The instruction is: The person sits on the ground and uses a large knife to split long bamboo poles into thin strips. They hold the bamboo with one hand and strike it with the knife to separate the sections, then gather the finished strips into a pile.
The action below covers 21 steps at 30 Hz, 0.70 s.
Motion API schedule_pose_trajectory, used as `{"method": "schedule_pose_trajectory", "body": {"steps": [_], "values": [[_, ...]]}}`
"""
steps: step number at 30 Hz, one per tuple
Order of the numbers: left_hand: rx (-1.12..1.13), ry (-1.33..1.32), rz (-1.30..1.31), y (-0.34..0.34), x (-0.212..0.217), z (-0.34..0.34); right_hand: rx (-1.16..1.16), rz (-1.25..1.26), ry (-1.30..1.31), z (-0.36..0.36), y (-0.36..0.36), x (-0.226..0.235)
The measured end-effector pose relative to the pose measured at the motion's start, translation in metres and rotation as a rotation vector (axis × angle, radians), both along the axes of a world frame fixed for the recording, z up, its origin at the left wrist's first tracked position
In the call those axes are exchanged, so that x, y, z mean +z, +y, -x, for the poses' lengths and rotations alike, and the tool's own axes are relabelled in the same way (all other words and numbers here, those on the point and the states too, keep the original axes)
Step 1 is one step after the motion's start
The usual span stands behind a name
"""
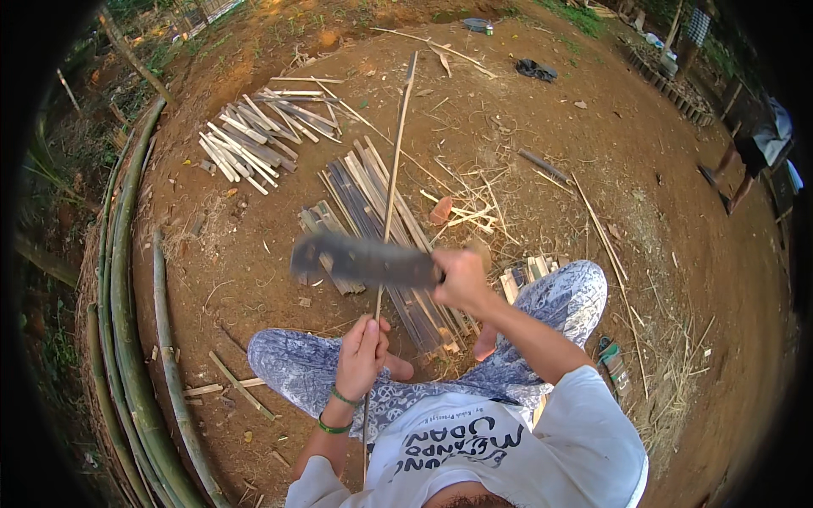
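Observation:
A long, thin bamboo strip runs from my lap up toward the far side. My left hand is closed round it, near my knees. In my right hand is a machete, gripped by its handle, its broad dark blade pointing left and smeared by motion. The blade crosses over the strip beyond my left hand; whether they touch I cannot tell. Beneath the blade lies a pile of split bamboo slats, partly hidden by it.
Shorter bamboo pieces lie heaped at the far left. Long green bamboo poles line the left side. Pale offcuts are scattered beyond my right hand. A sandal lies by my right knee. Another person is at the far right.

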<state>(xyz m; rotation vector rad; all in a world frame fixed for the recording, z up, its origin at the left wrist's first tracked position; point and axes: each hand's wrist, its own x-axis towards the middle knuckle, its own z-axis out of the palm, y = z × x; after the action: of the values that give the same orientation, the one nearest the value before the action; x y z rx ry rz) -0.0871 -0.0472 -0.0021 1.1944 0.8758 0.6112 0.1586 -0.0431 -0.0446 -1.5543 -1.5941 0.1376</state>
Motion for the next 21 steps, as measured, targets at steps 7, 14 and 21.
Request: {"method": "schedule_pose_trajectory", "body": {"steps": [7,14,21], "values": [[0.045,0.143,-0.213,0.000,-0.013,0.003,0.033,-0.043,-0.183,-0.002,-0.001,0.024],[-0.009,0.195,-0.301,-0.026,0.006,0.024,-0.225,0.101,-0.196,-0.065,0.026,0.055],[-0.031,0.337,-0.314,-0.056,0.010,0.061,-0.321,0.145,-0.238,-0.095,0.031,0.065]]}}
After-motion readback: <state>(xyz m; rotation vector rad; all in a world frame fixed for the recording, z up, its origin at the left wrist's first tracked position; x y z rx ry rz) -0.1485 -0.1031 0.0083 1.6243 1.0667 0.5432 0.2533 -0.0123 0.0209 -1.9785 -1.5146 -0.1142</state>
